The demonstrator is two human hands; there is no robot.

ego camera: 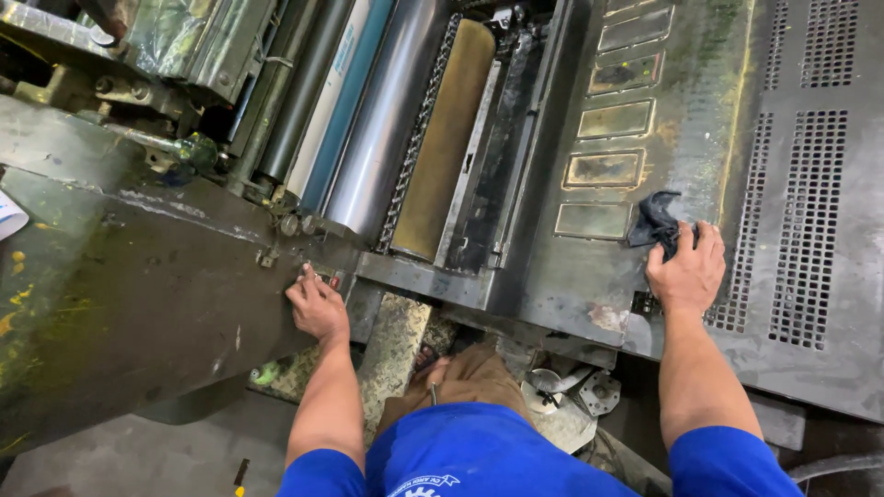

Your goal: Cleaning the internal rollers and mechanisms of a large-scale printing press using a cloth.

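R hand point(686, 271) at 3 o'clock, clenched on dark rag point(656, 224), pressed to grimy machine cover point(589, 276). L hand point(316, 304) at 9 o'clock, fingers loose, touching control buttons point(327, 278); rollers point(387, 120) at 12.

R hand point(686, 271) presses dark rag point(656, 223) on press cover point(700, 120); L hand point(316, 306) at buttons point(329, 279).

Row of rectangular, yellow-framed, grimy label plates point(615, 120) on the machine cover, just left of the perforated grille point(810, 212).
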